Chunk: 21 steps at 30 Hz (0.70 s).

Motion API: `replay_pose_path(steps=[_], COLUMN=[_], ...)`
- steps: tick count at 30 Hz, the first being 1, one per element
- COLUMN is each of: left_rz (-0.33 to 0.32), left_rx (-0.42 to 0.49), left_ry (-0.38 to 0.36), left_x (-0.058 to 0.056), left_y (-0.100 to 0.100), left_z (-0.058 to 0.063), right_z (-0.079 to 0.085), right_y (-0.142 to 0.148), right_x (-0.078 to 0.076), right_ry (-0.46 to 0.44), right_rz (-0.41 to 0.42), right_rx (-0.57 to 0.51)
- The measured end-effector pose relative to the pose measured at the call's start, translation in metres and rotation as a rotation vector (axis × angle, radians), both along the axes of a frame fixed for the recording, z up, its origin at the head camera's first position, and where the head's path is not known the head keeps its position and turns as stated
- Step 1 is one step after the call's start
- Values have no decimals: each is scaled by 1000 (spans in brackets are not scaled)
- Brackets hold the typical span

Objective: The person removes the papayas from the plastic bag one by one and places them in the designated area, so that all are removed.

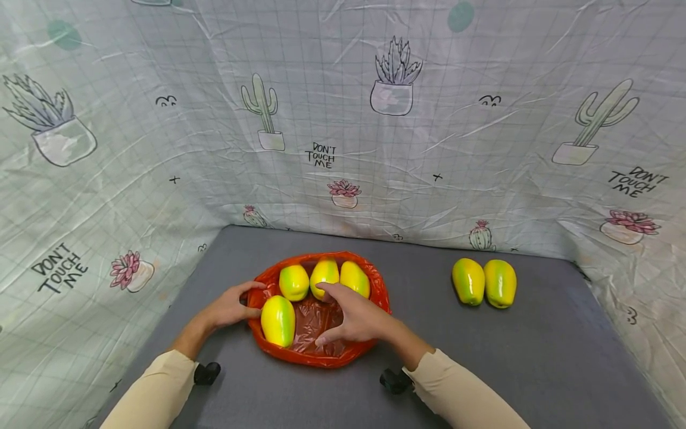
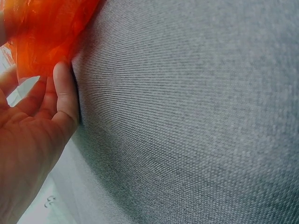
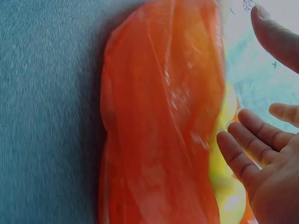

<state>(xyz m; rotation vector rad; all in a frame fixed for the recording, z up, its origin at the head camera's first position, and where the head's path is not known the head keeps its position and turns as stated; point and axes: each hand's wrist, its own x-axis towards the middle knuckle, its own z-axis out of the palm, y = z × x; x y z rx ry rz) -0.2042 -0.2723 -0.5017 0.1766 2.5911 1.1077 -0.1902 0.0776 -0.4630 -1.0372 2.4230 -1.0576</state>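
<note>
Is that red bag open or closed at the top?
Open. The red bag has its mouth spread wide: from above, four yellow-green fruits and part of its bottom show inside.

Bag (image 1: 382, 292) set on table (image 1: 536, 363); 3 fruits (image 1: 324, 270) placed w/in along back, 1 fruit (image 1: 278, 320) front-L. 2 fruits (image 1: 468, 282) placed side by side on table, R of bag. Cloth (image 1: 321, 65) hung behind table.

Cactus-print sheeting (image 1: 332, 71) behind grey surface (image 1: 536, 369)
</note>
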Motion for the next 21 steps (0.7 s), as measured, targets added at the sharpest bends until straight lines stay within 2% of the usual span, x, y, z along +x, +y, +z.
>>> replay_pose_path(steps=[3,9,21], left_rz=[-1,-6,-14], left_rx=[10,5,6], left_ry=[-2,-1,10], left_x=[0,0,1], left_y=[-1,-1,-1], left_z=[1,3,2], right_z=[-3,-7,-19], right_y=[-10,-32,-59], right_x=[0,-1,0], right_ry=[13,76,35], right_rz=[12,15,8], right_rx=[8,99,141])
